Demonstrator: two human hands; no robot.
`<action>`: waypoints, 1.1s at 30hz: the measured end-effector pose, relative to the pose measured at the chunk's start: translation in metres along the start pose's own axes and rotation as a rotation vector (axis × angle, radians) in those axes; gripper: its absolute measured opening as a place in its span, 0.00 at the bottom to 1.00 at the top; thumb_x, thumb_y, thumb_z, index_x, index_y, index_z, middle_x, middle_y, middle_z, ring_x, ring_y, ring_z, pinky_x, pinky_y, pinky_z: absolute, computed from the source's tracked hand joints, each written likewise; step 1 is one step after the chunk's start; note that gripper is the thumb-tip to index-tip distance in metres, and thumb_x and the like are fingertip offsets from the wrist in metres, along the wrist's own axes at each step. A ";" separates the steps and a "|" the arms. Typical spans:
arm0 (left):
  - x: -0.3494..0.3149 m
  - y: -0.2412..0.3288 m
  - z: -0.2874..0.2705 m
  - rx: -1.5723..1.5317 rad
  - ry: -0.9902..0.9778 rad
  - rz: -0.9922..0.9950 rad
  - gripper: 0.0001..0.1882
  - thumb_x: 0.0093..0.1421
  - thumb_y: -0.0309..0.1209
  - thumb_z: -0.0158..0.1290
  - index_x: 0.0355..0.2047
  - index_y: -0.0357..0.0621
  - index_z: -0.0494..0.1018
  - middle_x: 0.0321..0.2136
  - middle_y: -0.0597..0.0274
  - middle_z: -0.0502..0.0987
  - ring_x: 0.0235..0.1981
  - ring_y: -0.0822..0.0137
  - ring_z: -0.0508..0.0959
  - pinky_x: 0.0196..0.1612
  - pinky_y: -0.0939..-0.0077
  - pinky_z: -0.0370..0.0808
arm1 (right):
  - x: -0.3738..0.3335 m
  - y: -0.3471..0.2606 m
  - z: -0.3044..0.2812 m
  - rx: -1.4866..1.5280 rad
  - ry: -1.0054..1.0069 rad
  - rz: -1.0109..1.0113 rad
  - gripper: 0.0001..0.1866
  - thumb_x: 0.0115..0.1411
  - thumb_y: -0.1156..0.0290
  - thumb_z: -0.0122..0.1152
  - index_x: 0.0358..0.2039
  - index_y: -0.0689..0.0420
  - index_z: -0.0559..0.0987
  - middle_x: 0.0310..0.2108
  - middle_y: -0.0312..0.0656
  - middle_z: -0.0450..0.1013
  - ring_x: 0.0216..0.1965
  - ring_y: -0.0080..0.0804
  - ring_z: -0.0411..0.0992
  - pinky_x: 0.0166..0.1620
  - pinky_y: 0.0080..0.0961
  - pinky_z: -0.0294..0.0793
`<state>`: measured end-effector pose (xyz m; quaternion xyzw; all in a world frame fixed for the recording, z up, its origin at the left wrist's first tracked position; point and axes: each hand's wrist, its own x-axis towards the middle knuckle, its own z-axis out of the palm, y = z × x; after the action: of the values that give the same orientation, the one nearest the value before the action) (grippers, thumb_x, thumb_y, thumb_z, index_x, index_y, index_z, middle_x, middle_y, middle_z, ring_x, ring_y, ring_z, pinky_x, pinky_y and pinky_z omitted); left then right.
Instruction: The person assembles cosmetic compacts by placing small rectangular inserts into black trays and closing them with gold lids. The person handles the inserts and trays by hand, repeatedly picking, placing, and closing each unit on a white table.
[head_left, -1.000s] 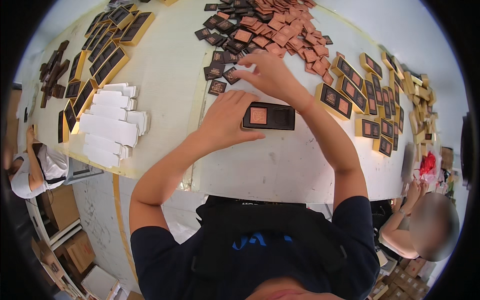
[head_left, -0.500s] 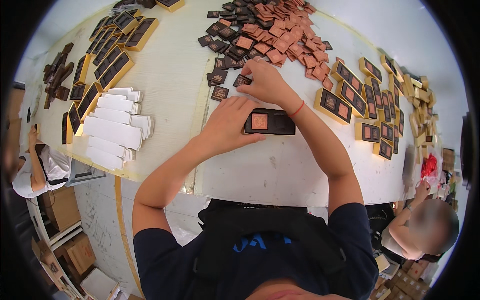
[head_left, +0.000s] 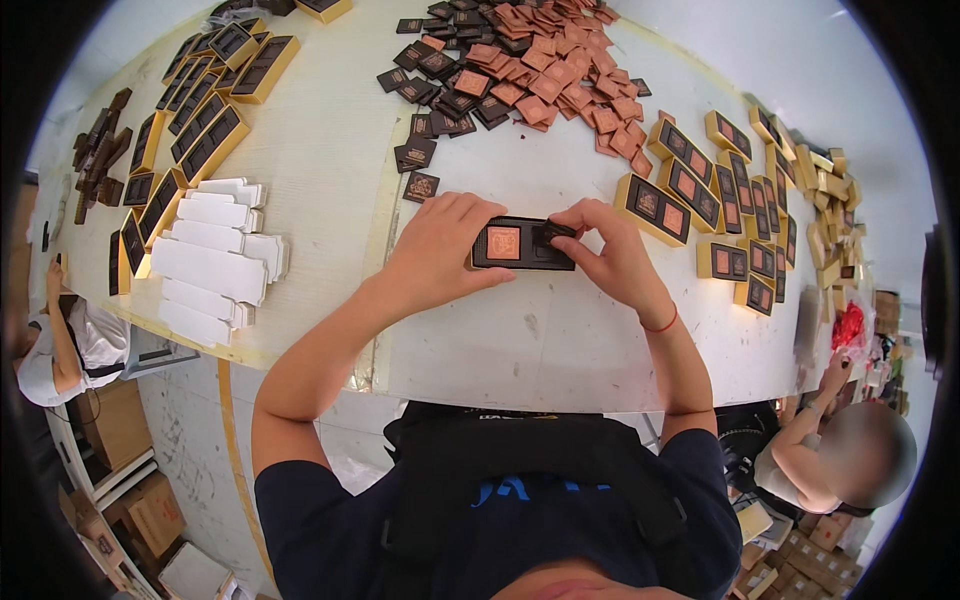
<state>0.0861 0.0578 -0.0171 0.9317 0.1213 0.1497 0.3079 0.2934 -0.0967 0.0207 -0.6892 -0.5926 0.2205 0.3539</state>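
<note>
A black two-compartment tray (head_left: 524,263) lies on the table in front of me, with a copper-coloured square (head_left: 503,242) in its left compartment. Round the tray's left end my left hand (head_left: 440,245) is closed, thumb on the near edge and fingers on the far one. My right hand (head_left: 615,255) pinches a dark square piece (head_left: 549,233), tilted over the right compartment. Fingertips hide part of that piece. Beyond my left hand lie loose dark squares (head_left: 421,186).
A pile of copper and dark squares (head_left: 545,75) spreads at the back. Gold-edged boxes with filled trays (head_left: 688,190) stand right; others with dark compartments (head_left: 210,130) stand left, near white folded cartons (head_left: 210,255). Other people sit at the left and right edges.
My right hand has come back from the pile to the tray with a dark square, now over the right compartment. My left hand has stayed on the tray.
</note>
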 end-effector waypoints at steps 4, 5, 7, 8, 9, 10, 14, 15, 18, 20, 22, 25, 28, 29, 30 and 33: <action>0.003 0.000 -0.004 -0.023 -0.047 -0.004 0.35 0.49 0.46 0.70 0.54 0.45 0.70 0.49 0.55 0.73 0.55 0.50 0.70 0.60 0.58 0.66 | -0.011 0.012 0.007 -0.107 0.064 -0.112 0.16 0.54 0.77 0.70 0.45 0.56 0.83 0.41 0.40 0.76 0.45 0.38 0.70 0.49 0.30 0.71; 0.003 0.000 -0.004 -0.013 -0.044 0.001 0.35 0.49 0.46 0.70 0.54 0.45 0.71 0.49 0.55 0.73 0.55 0.50 0.70 0.59 0.58 0.66 | -0.013 0.013 0.009 -0.105 0.078 -0.160 0.17 0.54 0.77 0.70 0.46 0.56 0.83 0.43 0.40 0.76 0.46 0.39 0.70 0.50 0.31 0.70; 0.002 0.001 -0.002 0.000 -0.034 0.013 0.35 0.49 0.46 0.70 0.53 0.46 0.71 0.48 0.56 0.73 0.54 0.50 0.70 0.59 0.58 0.66 | -0.019 0.022 0.015 -0.164 0.068 -0.222 0.22 0.53 0.76 0.71 0.50 0.55 0.82 0.49 0.41 0.74 0.50 0.40 0.69 0.53 0.34 0.70; 0.002 0.002 -0.004 0.004 -0.044 0.012 0.35 0.49 0.46 0.70 0.53 0.46 0.71 0.48 0.56 0.73 0.54 0.51 0.70 0.59 0.58 0.66 | -0.023 0.023 0.017 -0.194 0.063 -0.254 0.24 0.52 0.76 0.71 0.52 0.54 0.81 0.52 0.41 0.74 0.52 0.41 0.69 0.54 0.35 0.70; 0.003 0.002 -0.006 0.008 -0.050 0.010 0.35 0.49 0.46 0.70 0.53 0.47 0.71 0.48 0.56 0.73 0.54 0.51 0.71 0.59 0.58 0.66 | -0.025 0.020 0.018 -0.253 0.054 -0.283 0.25 0.52 0.76 0.72 0.53 0.55 0.80 0.55 0.42 0.73 0.54 0.42 0.69 0.56 0.36 0.70; 0.003 0.001 -0.007 0.013 -0.057 0.008 0.35 0.49 0.46 0.70 0.53 0.47 0.71 0.48 0.57 0.73 0.54 0.51 0.71 0.59 0.58 0.66 | -0.027 0.014 0.020 -0.313 0.046 -0.314 0.27 0.51 0.76 0.72 0.54 0.55 0.80 0.57 0.42 0.71 0.56 0.43 0.68 0.58 0.38 0.69; 0.005 -0.011 -0.022 -0.054 0.048 -0.029 0.33 0.50 0.44 0.70 0.54 0.46 0.72 0.51 0.58 0.74 0.56 0.54 0.72 0.62 0.60 0.65 | -0.048 0.013 0.025 -0.360 0.026 -0.278 0.31 0.50 0.75 0.71 0.58 0.56 0.76 0.63 0.44 0.68 0.62 0.48 0.65 0.62 0.43 0.65; 0.010 -0.016 -0.038 -0.064 0.175 -0.120 0.33 0.51 0.43 0.70 0.54 0.45 0.72 0.52 0.58 0.75 0.57 0.55 0.72 0.62 0.61 0.65 | -0.053 0.019 0.022 -0.336 0.041 -0.262 0.31 0.50 0.74 0.71 0.57 0.56 0.77 0.63 0.44 0.68 0.62 0.48 0.65 0.63 0.44 0.65; 0.004 -0.084 -0.088 0.251 0.726 -0.297 0.25 0.57 0.41 0.66 0.51 0.43 0.76 0.53 0.51 0.76 0.55 0.53 0.75 0.60 0.60 0.69 | -0.062 0.036 0.000 -0.567 0.236 -0.217 0.34 0.46 0.75 0.72 0.57 0.56 0.77 0.61 0.45 0.69 0.58 0.48 0.66 0.63 0.44 0.62; -0.025 -0.138 -0.117 0.602 0.789 -0.383 0.26 0.60 0.41 0.63 0.55 0.41 0.74 0.55 0.50 0.76 0.61 0.50 0.70 0.64 0.56 0.65 | -0.069 0.049 -0.014 -0.648 0.328 -0.114 0.30 0.51 0.74 0.71 0.57 0.56 0.77 0.59 0.46 0.70 0.57 0.45 0.67 0.62 0.43 0.61; -0.050 -0.182 -0.121 0.765 0.756 -0.565 0.28 0.59 0.41 0.63 0.57 0.41 0.73 0.54 0.52 0.77 0.63 0.50 0.68 0.66 0.53 0.61 | -0.078 0.063 -0.024 -0.712 0.409 -0.045 0.29 0.54 0.72 0.70 0.58 0.55 0.77 0.58 0.45 0.72 0.56 0.43 0.67 0.61 0.42 0.60; -0.064 -0.199 -0.122 0.742 0.675 -0.760 0.31 0.58 0.41 0.63 0.60 0.44 0.71 0.55 0.55 0.77 0.65 0.52 0.66 0.68 0.52 0.58 | -0.080 0.082 -0.036 -0.815 0.515 0.038 0.27 0.56 0.69 0.69 0.58 0.54 0.77 0.57 0.44 0.72 0.54 0.43 0.67 0.60 0.42 0.58; -0.055 -0.176 -0.128 0.663 0.545 -0.834 0.35 0.56 0.42 0.64 0.62 0.47 0.68 0.58 0.57 0.74 0.64 0.53 0.66 0.67 0.53 0.58 | -0.060 0.077 -0.039 -0.861 0.596 0.026 0.26 0.55 0.72 0.69 0.55 0.55 0.78 0.59 0.45 0.70 0.58 0.45 0.65 0.63 0.41 0.56; -0.046 -0.160 -0.130 0.649 0.495 -0.841 0.36 0.56 0.42 0.65 0.63 0.48 0.68 0.60 0.57 0.73 0.63 0.53 0.67 0.67 0.54 0.59 | -0.046 0.065 -0.034 -0.769 0.592 -0.030 0.25 0.54 0.73 0.70 0.55 0.55 0.78 0.60 0.45 0.70 0.59 0.45 0.65 0.64 0.41 0.56; -0.040 -0.149 -0.133 0.595 0.466 -0.824 0.36 0.55 0.42 0.65 0.63 0.48 0.67 0.60 0.58 0.72 0.62 0.53 0.67 0.66 0.55 0.59 | -0.031 0.051 -0.028 -0.679 0.586 -0.092 0.25 0.54 0.74 0.70 0.54 0.55 0.78 0.60 0.45 0.69 0.60 0.46 0.64 0.64 0.41 0.56; -0.028 -0.138 -0.133 0.573 0.507 -0.724 0.39 0.53 0.43 0.67 0.64 0.49 0.66 0.62 0.58 0.70 0.62 0.53 0.67 0.66 0.55 0.59 | 0.009 0.023 0.014 -0.402 0.344 -0.233 0.21 0.52 0.71 0.73 0.48 0.53 0.80 0.51 0.46 0.73 0.57 0.47 0.68 0.58 0.41 0.67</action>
<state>-0.0054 0.2284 -0.0052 0.8114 0.5423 0.2154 0.0339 0.3006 -0.0860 -0.0050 -0.7001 -0.6308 -0.0640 0.3285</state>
